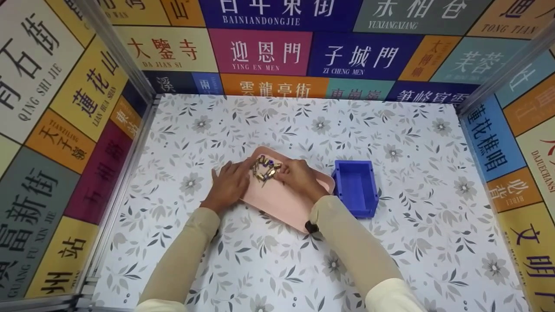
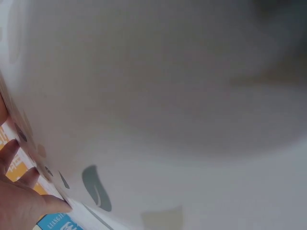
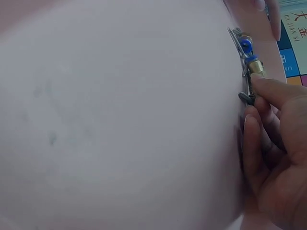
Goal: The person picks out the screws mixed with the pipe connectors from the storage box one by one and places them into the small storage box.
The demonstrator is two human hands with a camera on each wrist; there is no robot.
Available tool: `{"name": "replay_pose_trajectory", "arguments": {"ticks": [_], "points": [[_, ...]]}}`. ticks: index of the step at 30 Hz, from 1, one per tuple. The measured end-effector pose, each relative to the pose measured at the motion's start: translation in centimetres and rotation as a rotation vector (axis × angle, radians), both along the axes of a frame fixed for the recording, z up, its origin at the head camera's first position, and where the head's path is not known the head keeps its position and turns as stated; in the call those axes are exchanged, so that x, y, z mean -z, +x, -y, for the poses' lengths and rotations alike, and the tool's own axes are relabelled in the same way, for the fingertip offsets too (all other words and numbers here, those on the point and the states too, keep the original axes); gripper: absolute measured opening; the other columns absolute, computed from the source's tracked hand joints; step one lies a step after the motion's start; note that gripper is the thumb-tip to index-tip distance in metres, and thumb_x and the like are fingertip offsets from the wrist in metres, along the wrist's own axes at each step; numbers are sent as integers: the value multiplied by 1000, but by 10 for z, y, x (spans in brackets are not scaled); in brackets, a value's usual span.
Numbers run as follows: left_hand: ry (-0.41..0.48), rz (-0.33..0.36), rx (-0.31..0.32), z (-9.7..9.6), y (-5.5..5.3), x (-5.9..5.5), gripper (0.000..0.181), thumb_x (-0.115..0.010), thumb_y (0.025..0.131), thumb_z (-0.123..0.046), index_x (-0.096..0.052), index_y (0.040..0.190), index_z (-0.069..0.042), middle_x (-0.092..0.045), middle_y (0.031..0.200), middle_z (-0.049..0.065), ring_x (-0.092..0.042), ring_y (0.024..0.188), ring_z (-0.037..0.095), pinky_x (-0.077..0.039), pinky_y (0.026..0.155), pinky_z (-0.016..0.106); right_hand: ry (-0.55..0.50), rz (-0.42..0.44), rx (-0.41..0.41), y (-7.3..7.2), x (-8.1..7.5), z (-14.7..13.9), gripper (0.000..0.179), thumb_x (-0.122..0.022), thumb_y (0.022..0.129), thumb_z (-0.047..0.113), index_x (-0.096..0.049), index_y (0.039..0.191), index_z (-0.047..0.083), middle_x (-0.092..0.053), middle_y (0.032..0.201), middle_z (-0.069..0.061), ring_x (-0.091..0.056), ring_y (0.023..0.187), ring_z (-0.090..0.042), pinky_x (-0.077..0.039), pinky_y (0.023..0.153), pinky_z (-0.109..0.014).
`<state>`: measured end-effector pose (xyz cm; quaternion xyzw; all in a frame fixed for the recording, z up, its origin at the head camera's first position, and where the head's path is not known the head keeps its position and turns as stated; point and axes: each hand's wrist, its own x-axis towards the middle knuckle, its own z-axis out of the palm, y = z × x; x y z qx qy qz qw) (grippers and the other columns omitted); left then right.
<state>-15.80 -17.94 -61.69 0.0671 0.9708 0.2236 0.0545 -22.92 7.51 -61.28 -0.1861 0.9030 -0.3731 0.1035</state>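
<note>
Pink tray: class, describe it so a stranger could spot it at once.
On the flowered table, look near the middle, where the left hand rests at the edge of the tray. Unlike the deeper blue box to its right, the tray is pale pink and holds small metal pieces.

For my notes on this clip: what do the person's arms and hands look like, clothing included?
Both the left hand and right hand are ungloved. The left forearm sleeve and right forearm sleeve are plain beige, with paler cream fabric towards the elbows. A small black item shows by the right cuff, too small to identify.
</note>
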Motion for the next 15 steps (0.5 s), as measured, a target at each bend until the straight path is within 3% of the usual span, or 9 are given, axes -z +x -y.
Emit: {"name": "replay_pose_trajectory", "arguments": {"ticks": [7,15], "points": [[5,-10,16,0,-1,2,53,-29,111,-45,-21,163,-40,-45,158,1,-30,152,42,-9,111,84,-98,19,3,0,-4,-6,20,-79,90,26,-72,76,14,-70,70,4,-58,58,-8,-45,53,-23],[7,15,7,1,-1,2,53,-27,110,-46,-17,163,-45,-41,162,-2,-27,153,41,-6,114,82,-194,32,36,-2,-19,-11,16,-81,89,22,-74,80,11,-66,67,0,-53,55,-7,-41,50,-21]]}}
